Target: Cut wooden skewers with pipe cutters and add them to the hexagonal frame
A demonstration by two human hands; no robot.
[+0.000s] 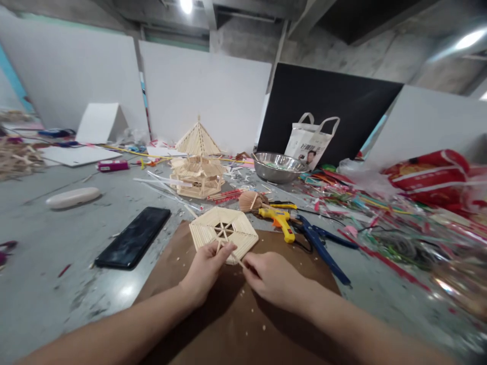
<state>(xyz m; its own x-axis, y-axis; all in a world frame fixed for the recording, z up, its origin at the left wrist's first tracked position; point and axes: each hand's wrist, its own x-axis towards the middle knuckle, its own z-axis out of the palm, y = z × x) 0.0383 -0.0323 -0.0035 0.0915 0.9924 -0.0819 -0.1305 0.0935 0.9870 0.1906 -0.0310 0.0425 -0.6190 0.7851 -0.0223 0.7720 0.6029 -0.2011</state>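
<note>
Our left hand [205, 268] clamps one hexagonal stick panel [244, 231], ridged pale wood around a spoked opening, above one brown board [228, 329]; our right hand [273, 278] pinches one thin wooden stick [239, 261] at the panel's near edge. One yellow glue gun [280, 220] lies right, one flat black phone [133, 238] left. Toward us, the crumb-flecked board leaves both wrists room.

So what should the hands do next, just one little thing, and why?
Maybe the right hand could gently line up its thin stick with the near edge of the wooden hexagon. The left hand is already gripping the hexagon, and the stick is right by that edge, though I can't tell if it's attached.
</note>
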